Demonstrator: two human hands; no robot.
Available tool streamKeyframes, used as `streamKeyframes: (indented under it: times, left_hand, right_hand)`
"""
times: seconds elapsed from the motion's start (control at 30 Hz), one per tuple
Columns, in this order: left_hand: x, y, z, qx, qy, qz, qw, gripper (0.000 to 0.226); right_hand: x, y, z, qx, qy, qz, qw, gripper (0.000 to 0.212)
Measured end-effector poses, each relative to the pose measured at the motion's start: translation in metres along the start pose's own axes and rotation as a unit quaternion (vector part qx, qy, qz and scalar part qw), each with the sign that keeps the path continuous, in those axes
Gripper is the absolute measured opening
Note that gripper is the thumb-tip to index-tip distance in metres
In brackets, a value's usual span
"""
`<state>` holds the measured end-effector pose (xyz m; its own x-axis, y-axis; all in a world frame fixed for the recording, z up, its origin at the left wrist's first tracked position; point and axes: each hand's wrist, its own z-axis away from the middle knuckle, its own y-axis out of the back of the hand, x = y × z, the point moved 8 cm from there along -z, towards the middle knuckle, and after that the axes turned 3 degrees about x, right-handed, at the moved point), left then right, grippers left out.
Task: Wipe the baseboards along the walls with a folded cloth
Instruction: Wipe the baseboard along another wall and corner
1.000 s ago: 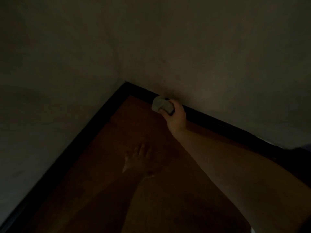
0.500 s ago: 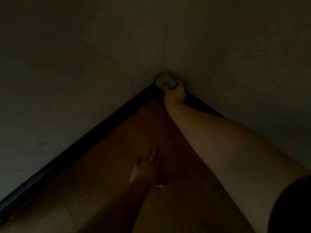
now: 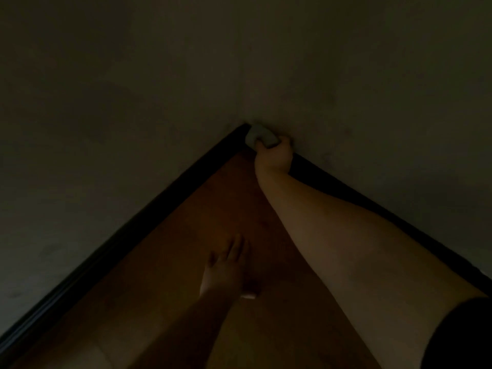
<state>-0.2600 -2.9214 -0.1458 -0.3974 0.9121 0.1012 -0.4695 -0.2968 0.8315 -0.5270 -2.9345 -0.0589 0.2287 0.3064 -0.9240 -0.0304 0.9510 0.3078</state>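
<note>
Where 2 dim walls (image 3: 111, 123) meet in a corner, 2 runs of dark baseboard (image 3: 125, 230) slope away from it, 1 down toward the lower left and 1 down toward the lower right, framing a wedge of reddish-brown floor (image 3: 202, 214). Going from the left, the left-hand baseboard run lies bare along the foot of its wall. Next comes the left hand (image 3: 226, 267), 1 of 2 hands in view, lying palm down and flat on the floor with its fingers straight and loosely together, pointing up toward the corner; it grasps nothing, and its forearm runs back to the bottom edge. A small pale patch shows on the floor just beside its wrist, too dim to identify. Further right, 1 pale folded cloth (image 3: 259, 137) sits right at the corner, pressed against the top of the right-hand baseboard run where it meets the wall. The right hand (image 3: 274, 154) is clenched around that cloth, fingers curled over it, knuckles toward the wall. Its arm stretches out nearly straight from the lower right, with 1 dark sleeve (image 3: 463, 334) covering the upper arm at the frame's edge.
</note>
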Motion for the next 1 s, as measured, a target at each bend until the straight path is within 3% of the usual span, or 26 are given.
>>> streamKeyframes:
  times: [0.1,0.3,0.47,0.63,0.77,1.0]
  left_hand:
    - [0.0,0.002,-0.001,0.01,-0.021,0.003,1.0,0.129]
    - [0.046,0.019,-0.005,0.037,-0.141,-0.013,0.989,0.119]
    - [0.091,0.024,0.005,0.036,-0.197,-0.046,0.979,0.119]
    - [0.137,0.009,0.017,-0.003,-0.222,-0.06,0.973,0.12]
    - [0.159,-0.007,0.024,-0.037,-0.255,-0.172,0.951,0.119]
    - [0.167,-0.004,0.025,-0.05,-0.232,-0.217,0.947,0.125]
  right_hand:
    - [0.014,0.032,0.003,0.018,0.017,0.005,1.0,0.039]
    - [0.033,0.1,0.018,0.064,0.069,0.022,0.995,0.03]
    - [0.054,0.146,0.022,0.08,0.053,0.027,0.995,0.029]
    - [0.071,0.194,0.032,0.127,0.05,0.03,0.99,0.029]
    - [0.086,0.236,0.038,0.144,0.046,0.037,0.988,0.026]
    - [0.114,0.32,0.054,0.202,0.003,0.06,0.977,0.032]
